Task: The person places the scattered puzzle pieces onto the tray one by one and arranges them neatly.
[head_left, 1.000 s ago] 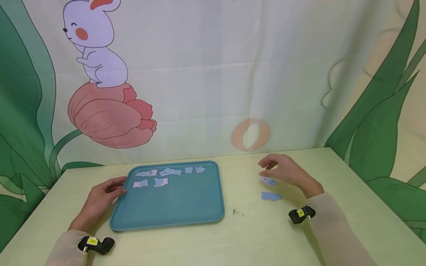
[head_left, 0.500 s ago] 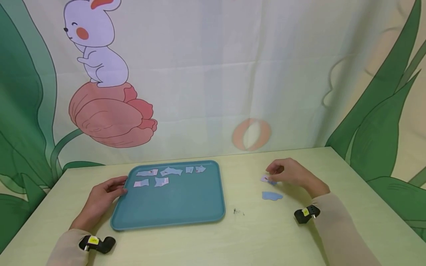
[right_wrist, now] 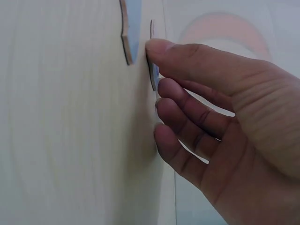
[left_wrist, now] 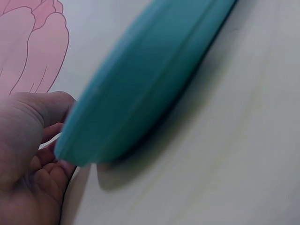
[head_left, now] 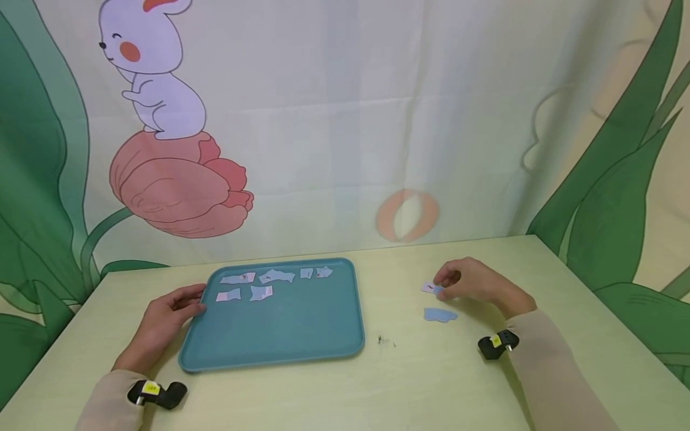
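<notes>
My right hand (head_left: 474,281) pinches the right end of a small white-and-blue puzzle piece (head_left: 429,288) with a dark mark, low over the table. In the right wrist view the thumb lies along the edge of that piece (right_wrist: 152,61), its other fingers curled loosely below. A plain blue puzzle piece (head_left: 439,315) lies just nearer me. On the left my left hand (head_left: 164,320) holds the left rim of a teal tray (head_left: 272,363). The left wrist view puts the thumb at the tray's rim (left_wrist: 93,89), with the other fingertips partly hidden behind it.
Several irregular pink-and-blue puzzle pieces (head_left: 261,293) lie in two rows in the far part of the tray. Small dark marks (head_left: 383,341) show on the pale table (head_left: 409,389) right of the tray. A printed curtain (head_left: 302,149) hangs behind the table's far edge.
My right hand has moved slightly right and down onto the white-and-blue piece and now pinches its right end. The left hand and the tray stay as they were.
</notes>
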The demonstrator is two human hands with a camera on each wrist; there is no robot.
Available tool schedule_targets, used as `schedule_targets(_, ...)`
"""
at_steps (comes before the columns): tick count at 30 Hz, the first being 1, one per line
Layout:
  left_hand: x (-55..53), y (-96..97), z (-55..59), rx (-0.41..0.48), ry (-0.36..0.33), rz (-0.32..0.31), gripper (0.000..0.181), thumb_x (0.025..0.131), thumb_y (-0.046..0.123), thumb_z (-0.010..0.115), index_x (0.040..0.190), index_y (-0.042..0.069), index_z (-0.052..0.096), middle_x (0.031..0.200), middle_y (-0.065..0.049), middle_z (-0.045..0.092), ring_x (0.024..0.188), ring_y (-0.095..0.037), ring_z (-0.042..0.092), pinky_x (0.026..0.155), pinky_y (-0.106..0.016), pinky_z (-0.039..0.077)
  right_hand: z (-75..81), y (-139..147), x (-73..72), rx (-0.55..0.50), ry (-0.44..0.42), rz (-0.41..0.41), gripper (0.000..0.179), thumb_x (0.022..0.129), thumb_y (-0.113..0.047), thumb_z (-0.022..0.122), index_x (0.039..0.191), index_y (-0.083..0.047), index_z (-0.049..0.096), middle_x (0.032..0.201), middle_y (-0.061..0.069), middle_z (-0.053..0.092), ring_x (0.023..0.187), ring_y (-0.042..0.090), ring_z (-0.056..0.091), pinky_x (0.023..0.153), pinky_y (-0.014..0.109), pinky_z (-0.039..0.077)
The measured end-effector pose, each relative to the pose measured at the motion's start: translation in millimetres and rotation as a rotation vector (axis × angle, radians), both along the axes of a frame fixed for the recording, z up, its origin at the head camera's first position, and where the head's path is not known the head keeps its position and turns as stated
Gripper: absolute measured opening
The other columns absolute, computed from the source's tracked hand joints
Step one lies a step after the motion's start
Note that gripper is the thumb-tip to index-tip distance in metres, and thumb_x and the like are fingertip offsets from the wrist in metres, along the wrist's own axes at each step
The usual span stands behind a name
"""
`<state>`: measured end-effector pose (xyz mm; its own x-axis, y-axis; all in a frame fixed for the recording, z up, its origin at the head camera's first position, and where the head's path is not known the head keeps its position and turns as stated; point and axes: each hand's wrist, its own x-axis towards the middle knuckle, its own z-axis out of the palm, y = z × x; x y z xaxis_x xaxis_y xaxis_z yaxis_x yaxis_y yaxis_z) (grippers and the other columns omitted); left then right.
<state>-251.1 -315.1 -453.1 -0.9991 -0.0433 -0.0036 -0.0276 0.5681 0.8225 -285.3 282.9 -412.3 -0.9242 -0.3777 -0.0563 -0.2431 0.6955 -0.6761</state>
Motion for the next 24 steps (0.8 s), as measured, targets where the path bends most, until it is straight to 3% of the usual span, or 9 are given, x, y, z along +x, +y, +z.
schedule_targets(6,0.3,1.2,2.3,0.008,-0.005,0.003,0.055,0.108,0.012,0.060,0.158,-0.004,0.044,0.151,-0.029,0.053,0.132,-0.040,0.054,0.084,-0.007,0.048,0.4,0.0,0.6,0.004,0.015,0.005,0.021,0.091,-0.010,0.083,0.108,-0.001,0.075,0.103,0.006,0.071,0.095,0.022,0.062,0.086,0.039,0.053)
schedule_targets(24,-1.1,-1.2,0.2,0.017,-0.012,0.008,0.055,0.108,0.013,0.062,0.158,-0.003,0.045,0.151,-0.028,0.053,0.132,-0.040,0.054,0.083,-0.006,0.046,-1.6,-0.4,-4.2,0.037,0.016,-0.017,0.018,0.090,-0.013,0.085,0.102,-0.004,0.075,0.096,0.002,0.071,0.090,0.021,0.061,0.081,0.037,0.052)
